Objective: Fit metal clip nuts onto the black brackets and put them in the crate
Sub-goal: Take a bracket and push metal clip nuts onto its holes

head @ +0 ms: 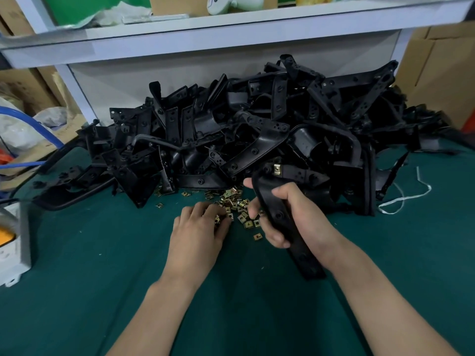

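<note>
My right hand (290, 217) grips a long black bracket (300, 250) around its middle, holding it upright over the green table (102, 253). One brass clip nut (277, 169) sits on the bracket's upper end. My left hand (199, 227) lies palm down on a scatter of brass clip nuts (235, 202), its fingertips curled onto them and pinching at one. A large heap of black brackets (257, 129) fills the table behind both hands. No crate is in view.
A white shelf unit (205, 34) rises behind the heap. A grey box (15, 242) sits at the table's left edge, with blue hoses (38, 127) beyond it. A white string (403, 196) lies at the right. Cardboard boxes (437, 68) stand at the far right.
</note>
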A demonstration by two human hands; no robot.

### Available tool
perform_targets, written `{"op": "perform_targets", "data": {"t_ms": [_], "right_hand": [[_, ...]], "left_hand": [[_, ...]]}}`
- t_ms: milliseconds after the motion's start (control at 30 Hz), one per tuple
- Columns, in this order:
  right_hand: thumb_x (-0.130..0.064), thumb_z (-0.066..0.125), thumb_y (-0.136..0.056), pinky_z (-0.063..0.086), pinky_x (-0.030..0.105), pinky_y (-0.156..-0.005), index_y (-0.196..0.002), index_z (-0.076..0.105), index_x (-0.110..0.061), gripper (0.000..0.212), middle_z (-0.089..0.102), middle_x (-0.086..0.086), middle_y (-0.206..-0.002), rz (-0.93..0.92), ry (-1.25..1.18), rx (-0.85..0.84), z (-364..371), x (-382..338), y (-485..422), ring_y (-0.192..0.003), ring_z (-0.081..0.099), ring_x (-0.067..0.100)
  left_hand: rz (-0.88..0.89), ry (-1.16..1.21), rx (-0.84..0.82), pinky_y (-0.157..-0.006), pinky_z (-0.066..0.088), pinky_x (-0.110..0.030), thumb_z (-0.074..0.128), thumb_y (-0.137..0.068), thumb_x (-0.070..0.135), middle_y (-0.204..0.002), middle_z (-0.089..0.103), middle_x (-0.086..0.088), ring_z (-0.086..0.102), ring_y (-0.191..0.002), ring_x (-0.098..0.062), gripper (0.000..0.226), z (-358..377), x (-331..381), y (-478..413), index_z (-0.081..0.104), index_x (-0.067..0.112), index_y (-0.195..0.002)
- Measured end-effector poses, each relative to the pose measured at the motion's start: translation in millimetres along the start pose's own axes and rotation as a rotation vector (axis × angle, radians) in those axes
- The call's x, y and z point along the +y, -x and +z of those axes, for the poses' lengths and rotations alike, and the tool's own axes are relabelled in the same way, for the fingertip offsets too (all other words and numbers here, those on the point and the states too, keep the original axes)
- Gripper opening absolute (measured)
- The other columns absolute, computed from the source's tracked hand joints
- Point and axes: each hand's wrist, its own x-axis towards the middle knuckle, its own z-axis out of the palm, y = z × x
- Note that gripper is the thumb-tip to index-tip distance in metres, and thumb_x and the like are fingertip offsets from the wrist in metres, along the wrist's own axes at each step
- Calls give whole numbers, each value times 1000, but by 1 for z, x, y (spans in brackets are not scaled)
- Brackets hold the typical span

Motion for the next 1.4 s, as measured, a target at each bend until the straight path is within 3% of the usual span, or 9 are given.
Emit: {"op": "perform_targets", "data": {"t_ms": [233, 600, 667, 800, 867, 933, 1033, 1167, 1400], "right_hand": [[-25, 21, -102, 28, 23, -38, -136, 58, -12, 52, 58, 6, -79, 4, -131, -122, -6, -2, 1, -41, 31, 10], [-28, 23, -100, 31, 21, -35, -138, 53, -5, 54, 53, 3, -75, 25, -297, -176, -8, -8, 3, -39, 34, 8], [-28, 24, -100, 29, 22, -36, -138, 54, -6, 53, 54, 4, -76, 20, -276, -158, -9, -7, 2, -41, 35, 8], [-31, 37, -94, 25, 26, -42, -130, 62, -21, 45, 57, 6, -79, -33, -2, 56, -5, 0, 1, -46, 38, 11], [-35, 48, -92, 33, 25, -48, -114, 64, -26, 29, 52, 4, -72, -94, 293, 230, -2, 4, 2, -50, 39, 9], [-42, 54, -94, 44, 26, -62, -125, 55, -40, 31, 55, -13, -73, -172, 753, 363, -2, 9, 6, -61, 52, 7], [-48, 54, -96, 52, 39, -78, -150, 30, -38, 60, 59, -17, -128, -227, 1441, 423, -3, 15, 6, -100, 65, 15], [-50, 52, -99, 54, 40, -80, -157, 19, -34, 68, 52, -11, -139, -202, 1488, 444, -4, 16, 1, -105, 66, 20], [-54, 48, -100, 53, 41, -75, -156, 25, -30, 65, 56, -6, -137, -197, 1488, 535, -5, 16, 2, -103, 68, 26]], "left_hand": [[-6, 31, 52, -91, 44, -37, 53, -100, 46, -114, 64, 7, 51, -107, -22, 29, 1, 0, -1, 69, 25, -114], [-4, 67, 156, -73, 46, -34, 54, -102, 36, -97, 68, 3, 58, -94, -22, 27, 1, 0, -3, 70, 16, -108], [1, 65, 181, -78, 44, -35, 56, -102, 33, -94, 69, 1, 59, -91, -24, 24, -1, 1, -3, 71, 14, -107], [2, 280, 328, -81, 47, -33, 59, -100, 29, -85, 66, 10, 60, -82, -17, 17, -10, 4, -2, 72, 19, -105], [-23, 570, 336, -75, 52, -21, 61, -99, 30, -83, 69, 16, 65, -81, -8, 12, -15, 8, -1, 71, 25, -103], [-110, 911, 231, -71, 52, -14, 61, -99, 26, -81, 74, 9, 68, -76, -5, 12, -16, 14, -1, 73, 26, -97], [-270, 1276, 40, -70, 55, -23, 55, -103, 21, -78, 69, 2, 62, -71, -12, 25, -18, 19, -4, 78, 25, -95], [-338, 1469, -26, -72, 57, -22, 50, -105, 11, -81, 68, 2, 61, -73, -9, 26, -19, 18, -6, 75, 18, -107], [-349, 1457, -2, -75, 57, -23, 50, -104, 6, -90, 72, -1, 64, -76, -10, 28, -20, 18, -7, 75, 17, -109]]}}
